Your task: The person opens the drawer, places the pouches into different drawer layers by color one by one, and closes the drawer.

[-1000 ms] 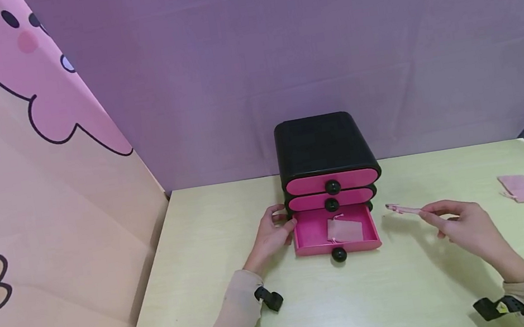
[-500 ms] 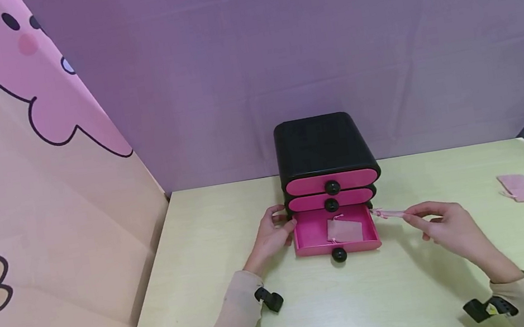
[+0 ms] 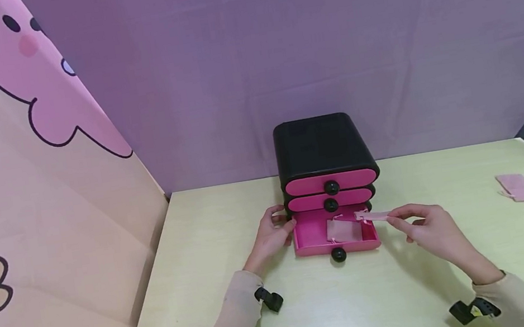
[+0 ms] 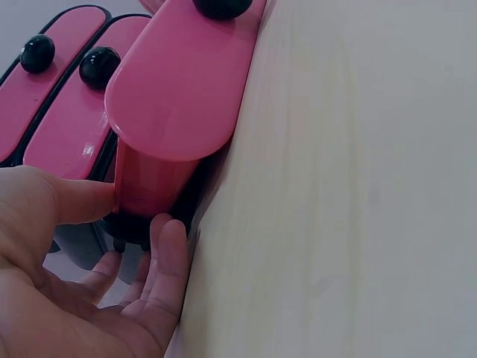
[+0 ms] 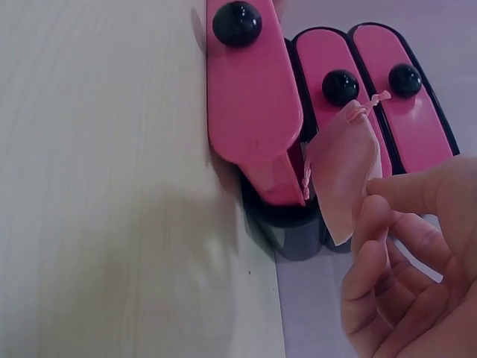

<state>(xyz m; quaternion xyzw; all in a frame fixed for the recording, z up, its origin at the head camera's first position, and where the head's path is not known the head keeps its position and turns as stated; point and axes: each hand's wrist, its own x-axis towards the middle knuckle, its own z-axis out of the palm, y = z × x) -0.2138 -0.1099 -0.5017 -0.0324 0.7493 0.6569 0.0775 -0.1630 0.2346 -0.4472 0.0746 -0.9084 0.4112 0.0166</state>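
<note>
With my left hand [image 3: 273, 235] steadying the black three-drawer box [image 3: 321, 146], my right hand [image 3: 430, 231] pinches a small pink cloth pouch [image 3: 371, 216] over the open bottom drawer [image 3: 309, 232], where one pouch [image 3: 344, 229] already lies, another [image 3: 520, 187] waiting near the bench's right edge.

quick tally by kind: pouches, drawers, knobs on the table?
Pink pouches: 3 — one in the open bottom drawer, one pinched in the right hand, one lying far right on the table
Drawers: 3 — bottom drawer open
Black knobs: 3
Total: 9
</note>
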